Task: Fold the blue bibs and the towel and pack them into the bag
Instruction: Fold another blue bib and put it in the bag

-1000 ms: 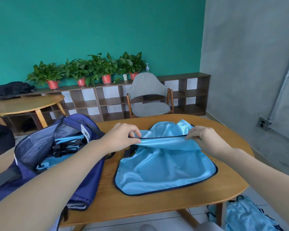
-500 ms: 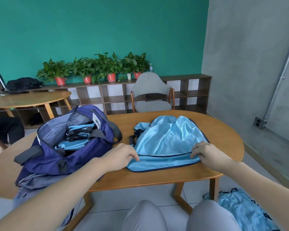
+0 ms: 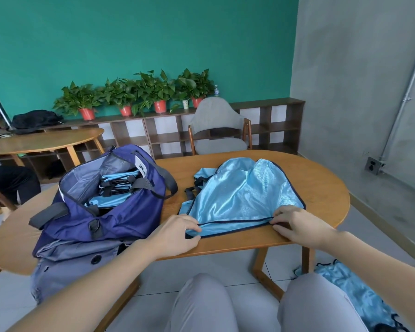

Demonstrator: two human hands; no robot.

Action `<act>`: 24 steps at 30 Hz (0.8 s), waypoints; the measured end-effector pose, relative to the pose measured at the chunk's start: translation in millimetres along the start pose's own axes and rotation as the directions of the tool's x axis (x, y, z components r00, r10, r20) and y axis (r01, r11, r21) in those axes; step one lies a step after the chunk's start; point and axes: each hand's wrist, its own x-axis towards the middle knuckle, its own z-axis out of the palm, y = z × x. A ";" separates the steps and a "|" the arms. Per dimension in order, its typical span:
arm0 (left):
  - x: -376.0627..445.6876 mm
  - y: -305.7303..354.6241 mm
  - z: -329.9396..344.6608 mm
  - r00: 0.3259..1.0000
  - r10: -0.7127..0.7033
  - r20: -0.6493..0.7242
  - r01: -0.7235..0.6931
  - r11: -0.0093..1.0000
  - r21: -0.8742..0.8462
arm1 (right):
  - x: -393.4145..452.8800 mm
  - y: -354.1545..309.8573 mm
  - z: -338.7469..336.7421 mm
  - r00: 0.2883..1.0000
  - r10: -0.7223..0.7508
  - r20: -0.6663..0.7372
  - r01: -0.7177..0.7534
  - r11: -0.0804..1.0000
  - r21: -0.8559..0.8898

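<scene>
A shiny light-blue bib [image 3: 242,197] with dark trim lies folded over on the wooden table [image 3: 321,188]. Its doubled hem lies along the table's near edge. My left hand [image 3: 177,233] pinches the hem's left corner. At the right corner, my right hand [image 3: 295,226] pinches the same hem. To the left stands the open navy bag [image 3: 101,214], and several folded blue bibs [image 3: 116,185] with black straps lie inside it. No towel is in view.
More blue bibs [image 3: 355,293] lie heaped on the floor at the lower right. A grey chair [image 3: 218,130] stands behind the table, before a low shelf with potted plants. A second table [image 3: 41,142] is at the far left. My knees are below the table's edge.
Both hands have pulled the bib's far edge over toward me and laid it down on the near hem. The view has also tilted down, and the bag and bib now appear farther away.
</scene>
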 end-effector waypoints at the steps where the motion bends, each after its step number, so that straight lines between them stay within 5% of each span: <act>1: -0.4 -0.8 0.9 1.000 -0.023 0.005 0.023 1.000 -0.012 | 1.0 0.2 -0.2 1.000 0.007 0.002 -0.007 1.000 0.000; 11: 5.7 8.9 -2.1 1.000 0.003 0.005 -0.003 0.991 0.133 | 15.6 -3.3 -3.4 0.996 0.070 0.063 -0.063 0.992 -0.113; 17: 16.2 5.7 -2.5 0.994 -0.106 -0.003 0.106 0.992 0.069 | 19.2 -14.7 0.4 0.986 0.166 -0.007 -0.165 0.976 -0.140; 24: 22.9 5.0 -13.2 0.999 -0.035 -0.028 0.036 0.998 0.056 | 23.3 -27.3 4.6 0.980 0.194 -0.040 -0.198 0.952 -0.233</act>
